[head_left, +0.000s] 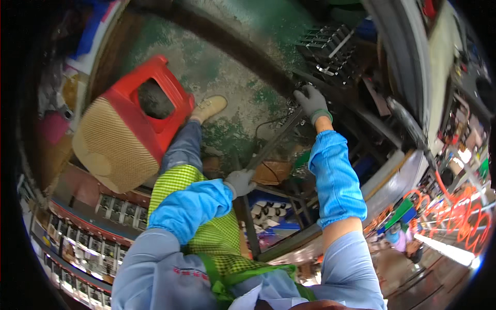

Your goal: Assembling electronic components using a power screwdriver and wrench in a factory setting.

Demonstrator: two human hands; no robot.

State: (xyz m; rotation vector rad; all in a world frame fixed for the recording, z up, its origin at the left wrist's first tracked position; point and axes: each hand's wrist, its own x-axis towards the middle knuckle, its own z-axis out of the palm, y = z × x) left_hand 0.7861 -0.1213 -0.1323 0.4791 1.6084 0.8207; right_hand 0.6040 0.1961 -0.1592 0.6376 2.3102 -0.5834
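Both hands wear grey gloves, with bright blue sleeve covers on the forearms. My left hand (241, 183) is closed around the near end of a dark metal frame's side bar (276, 142). Farther off to the right, my right hand (313, 102) grips the frame by its far corner, fingers bent over the edge; the undersides of its fingers are hidden. Just beyond that hand stands a stack of dark metal parts with shiny edges (325, 49). Below the bar, inside the frame, a brown cardboard piece (273, 172) and several white rolled pieces (268, 213) show.
A red plastic stool (168, 90) with a tan ribbed seat stands at left, close to my shoe (211, 107). Shelves of small metal units (88, 248) line the lower left. Orange coiled hoses (460, 217) hang at right. A person (400, 240) is at the lower right.
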